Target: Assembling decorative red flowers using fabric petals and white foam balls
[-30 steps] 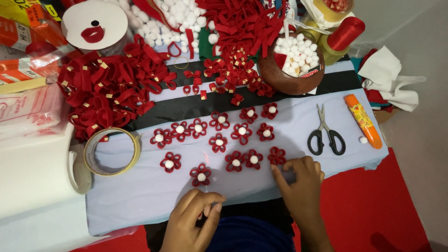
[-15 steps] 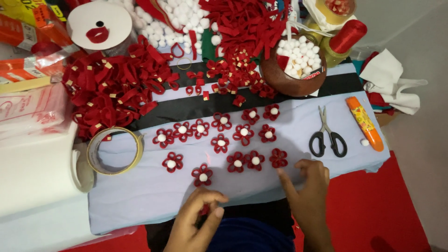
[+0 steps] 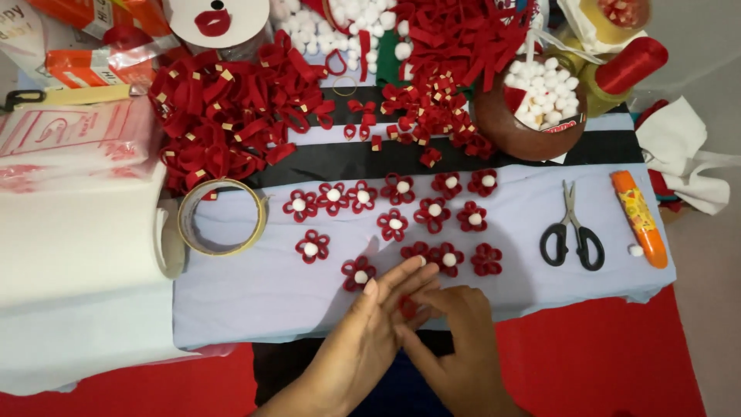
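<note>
Pale blue cloth covers the worktop [image 3: 255, 301], with finished red felt flowers [image 3: 395, 224] laid out in rows, scissors [image 3: 571, 232] and an orange glue tube [image 3: 639, 218] off to the right, and a tape roll [image 3: 222, 217] on the left. Both hands meet at the near edge – left hand [image 3: 370, 324] and right hand [image 3: 451, 340] have their fingers closed together on one small red felt piece [image 3: 407, 307], pinched right between them. It sits just below the front row of flowers, both hands equally close – too small to tell its long axis
</note>
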